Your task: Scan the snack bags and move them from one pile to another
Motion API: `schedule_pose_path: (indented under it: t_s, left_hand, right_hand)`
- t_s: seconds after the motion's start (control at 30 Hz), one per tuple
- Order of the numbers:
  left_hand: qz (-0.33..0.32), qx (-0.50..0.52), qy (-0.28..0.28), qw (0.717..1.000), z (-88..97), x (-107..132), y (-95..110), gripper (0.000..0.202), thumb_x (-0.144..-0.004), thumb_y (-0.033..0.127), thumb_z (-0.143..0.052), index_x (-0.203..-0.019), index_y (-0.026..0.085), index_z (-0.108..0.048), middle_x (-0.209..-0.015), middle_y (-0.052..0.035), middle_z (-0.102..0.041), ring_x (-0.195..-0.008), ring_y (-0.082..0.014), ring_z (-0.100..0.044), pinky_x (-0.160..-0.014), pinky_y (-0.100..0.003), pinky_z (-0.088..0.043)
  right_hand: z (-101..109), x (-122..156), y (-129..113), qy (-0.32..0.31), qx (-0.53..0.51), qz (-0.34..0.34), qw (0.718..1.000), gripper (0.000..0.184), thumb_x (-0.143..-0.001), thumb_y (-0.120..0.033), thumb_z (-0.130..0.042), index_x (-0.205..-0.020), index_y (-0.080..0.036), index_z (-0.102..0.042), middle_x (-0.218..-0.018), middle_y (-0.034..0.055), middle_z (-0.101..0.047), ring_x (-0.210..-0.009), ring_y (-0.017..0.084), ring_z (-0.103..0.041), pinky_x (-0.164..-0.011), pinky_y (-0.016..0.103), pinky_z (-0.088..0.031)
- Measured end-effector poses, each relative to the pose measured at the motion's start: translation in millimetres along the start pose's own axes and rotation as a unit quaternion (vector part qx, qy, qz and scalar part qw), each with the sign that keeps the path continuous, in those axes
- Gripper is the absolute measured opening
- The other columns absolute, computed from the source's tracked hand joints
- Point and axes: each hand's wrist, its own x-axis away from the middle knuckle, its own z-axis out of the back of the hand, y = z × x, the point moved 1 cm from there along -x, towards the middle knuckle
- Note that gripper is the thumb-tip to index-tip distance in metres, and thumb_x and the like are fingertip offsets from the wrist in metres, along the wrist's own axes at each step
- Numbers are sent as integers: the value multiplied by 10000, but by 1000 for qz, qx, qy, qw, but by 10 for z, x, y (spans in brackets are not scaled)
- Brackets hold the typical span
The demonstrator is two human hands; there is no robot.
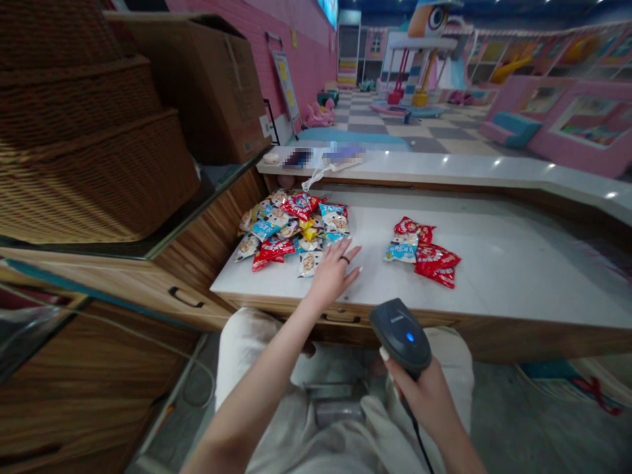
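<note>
My left hand lies with spread fingers at the right edge of a heap of snack bags, beside a white and blue snack bag. The heap mixes red, blue, yellow and white packets, among them a red snack bag. In my right hand is a dark barcode scanner with a lit blue light, its cord hanging down. The scanner is over my lap, just in front of the desk edge. Farther right on the desk lies a smaller group with red snack bags and a blue snack bag.
The white desk has a raised ledge behind it, holding a white cable and blurred devices. Wicker baskets and a cardboard box stand on the left cabinet. Drawer handles project near my legs.
</note>
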Motion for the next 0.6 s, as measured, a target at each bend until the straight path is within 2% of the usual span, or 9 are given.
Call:
schedule_pose_path:
  t_s: [0.1,0.2,0.3,0.43,0.53,0.6]
  left_hand:
    - [19,-75,2,997,488,163,-109,617,-666,402,-996,-1233,265,-793,-1599,-150,-611,-1646,-386,-345,-1385,-537,-45]
    - [22,-128,-6,992,701,244,-250,610,-705,482,-964,-1242,251,-790,-1568,-171,-636,-1585,-380,-453,-1375,-538,-140]
    - [29,-102,-5,994,718,305,-308,532,-768,436,-921,-1257,269,-793,-1525,-155,-674,-1558,-366,-489,-1372,-545,-157]
    - [35,-24,12,999,648,373,-239,468,-817,366,-890,-1268,276,-802,-1513,-132,-683,-1513,-332,-538,-1363,-492,-238]
    - [61,47,60,995,568,388,-197,389,-867,409,-854,-1221,254,-808,-1448,-102,-734,-1479,-307,-571,-1345,-453,-290]
    - [103,147,119,977,499,381,-210,358,-894,463,-831,-1166,233,-797,-1334,-85,-791,-1427,-292,-619,-1293,-429,-387]
  right_hand:
    - [-40,-17,-81,-16,-5,6,1000,437,-896,-538,-759,-578,-266,-633,-416,10,-550,-588,278,-705,-582,317,-592]
    - [-68,-37,-161,-42,-3,13,999,409,-891,-524,-783,-613,-247,-668,-449,21,-598,-574,265,-704,-550,296,-578]
    - [-106,-44,-195,-49,0,15,999,395,-915,-523,-758,-648,-236,-702,-435,14,-591,-553,256,-701,-517,279,-561]
    - [-153,-52,-196,-45,10,20,999,354,-903,-484,-751,-656,-237,-697,-445,9,-606,-537,242,-692,-502,267,-549]
    - [-181,-68,-200,-55,10,16,998,332,-899,-460,-748,-656,-240,-698,-438,7,-603,-559,252,-709,-505,270,-553]
    - [-205,-80,-205,-49,5,14,999,329,-898,-465,-742,-657,-244,-699,-430,9,-599,-585,267,-728,-507,275,-556]
